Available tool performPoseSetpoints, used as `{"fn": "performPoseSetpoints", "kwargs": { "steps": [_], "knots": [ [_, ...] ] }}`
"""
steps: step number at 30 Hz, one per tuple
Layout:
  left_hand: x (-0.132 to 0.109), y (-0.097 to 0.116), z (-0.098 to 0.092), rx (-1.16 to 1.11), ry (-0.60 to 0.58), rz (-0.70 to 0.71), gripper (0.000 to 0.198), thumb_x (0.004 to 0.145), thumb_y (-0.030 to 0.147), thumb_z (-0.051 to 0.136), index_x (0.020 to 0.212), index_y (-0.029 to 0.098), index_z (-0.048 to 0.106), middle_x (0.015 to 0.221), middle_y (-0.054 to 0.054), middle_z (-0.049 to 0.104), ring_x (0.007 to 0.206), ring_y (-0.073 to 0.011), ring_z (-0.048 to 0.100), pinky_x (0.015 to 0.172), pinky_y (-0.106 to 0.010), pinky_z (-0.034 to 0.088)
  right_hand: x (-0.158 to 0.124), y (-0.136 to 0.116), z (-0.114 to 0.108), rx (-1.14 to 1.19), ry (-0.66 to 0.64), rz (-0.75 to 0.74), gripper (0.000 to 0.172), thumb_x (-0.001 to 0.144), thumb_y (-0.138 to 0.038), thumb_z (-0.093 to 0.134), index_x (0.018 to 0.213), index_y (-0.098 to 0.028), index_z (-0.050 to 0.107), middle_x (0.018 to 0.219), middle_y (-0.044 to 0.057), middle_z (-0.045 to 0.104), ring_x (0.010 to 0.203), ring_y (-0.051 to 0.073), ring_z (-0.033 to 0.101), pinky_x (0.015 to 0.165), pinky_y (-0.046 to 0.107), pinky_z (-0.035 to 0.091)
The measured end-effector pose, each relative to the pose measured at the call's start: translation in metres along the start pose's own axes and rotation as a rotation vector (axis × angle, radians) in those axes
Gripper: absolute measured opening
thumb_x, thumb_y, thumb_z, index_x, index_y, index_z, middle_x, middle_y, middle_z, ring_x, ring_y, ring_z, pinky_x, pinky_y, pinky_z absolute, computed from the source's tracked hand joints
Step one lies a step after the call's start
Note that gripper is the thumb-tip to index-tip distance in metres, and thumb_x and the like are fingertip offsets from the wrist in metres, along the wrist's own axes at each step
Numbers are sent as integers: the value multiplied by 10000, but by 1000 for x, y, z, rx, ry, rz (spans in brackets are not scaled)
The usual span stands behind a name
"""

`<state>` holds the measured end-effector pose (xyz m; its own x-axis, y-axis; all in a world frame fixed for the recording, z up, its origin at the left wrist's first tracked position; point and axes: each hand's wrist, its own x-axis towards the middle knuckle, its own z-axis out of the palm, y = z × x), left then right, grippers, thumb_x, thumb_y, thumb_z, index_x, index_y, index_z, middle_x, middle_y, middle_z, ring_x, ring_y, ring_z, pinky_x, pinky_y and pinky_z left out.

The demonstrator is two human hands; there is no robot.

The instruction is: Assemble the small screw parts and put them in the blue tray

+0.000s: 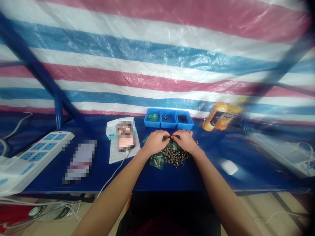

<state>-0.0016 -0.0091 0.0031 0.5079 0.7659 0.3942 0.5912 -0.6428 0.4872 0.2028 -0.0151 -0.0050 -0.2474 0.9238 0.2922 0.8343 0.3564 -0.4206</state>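
My left hand (155,141) and my right hand (185,140) meet fingertip to fingertip above a heap of small metal parts (176,156) on the blue table (152,177). Both hands have their fingers curled together in a pinch around something small and dark that I cannot make out. Small green circuit boards (157,160) lie under and beside the left hand, next to the heap.
Three blue bins (168,119) stand behind the hands. A phone on white paper (125,136) with a cable lies to the left, then a blurred packet (80,160) and a white power strip (29,155). An orange bottle (216,120) lies at the right, a white earbud case (229,167) nearer.
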Motion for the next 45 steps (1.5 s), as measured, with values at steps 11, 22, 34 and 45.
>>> {"fn": "performPoseSetpoints", "kwargs": {
  "steps": [11, 22, 34, 45],
  "knots": [
    [2, 4, -3, -21, 48, -33, 164, 918, 305, 560, 999, 254, 693, 972, -7, 737, 919, -212, 659, 840, -331, 487, 2, 0, -2, 250, 226, -72, 217, 954, -356, 560, 907, -251, 744, 933, 38, 742, 885, 216, 652, 854, 347, 445],
    [2, 12, -5, -101, 13, 37, 212, 934, 405, 588, 945, 251, 732, 923, -5, 748, 859, -195, 668, 791, -305, 475, 3, -18, 6, 840, 263, 110, 279, 765, -467, 765, 845, -209, 696, 794, 38, 736, 693, 199, 675, 693, 335, 549],
    [3, 10, -6, -100, 161, 38, 186, 954, 336, 570, 902, 248, 726, 910, 8, 759, 831, -180, 666, 807, -308, 476, -2, -20, 1, 531, 170, 46, 426, 919, -552, 550, 676, -203, 568, 646, -20, 552, 631, 142, 508, 624, 276, 400],
    [2, 7, -2, -157, 221, -81, 238, 943, 367, 557, 1123, 258, 668, 971, -19, 724, 834, -176, 672, 701, -271, 504, 10, 5, 4, 845, 390, 323, 426, 832, -635, 613, 820, -210, 600, 663, -21, 553, 574, 128, 465, 565, 270, 377]
  ]
}}
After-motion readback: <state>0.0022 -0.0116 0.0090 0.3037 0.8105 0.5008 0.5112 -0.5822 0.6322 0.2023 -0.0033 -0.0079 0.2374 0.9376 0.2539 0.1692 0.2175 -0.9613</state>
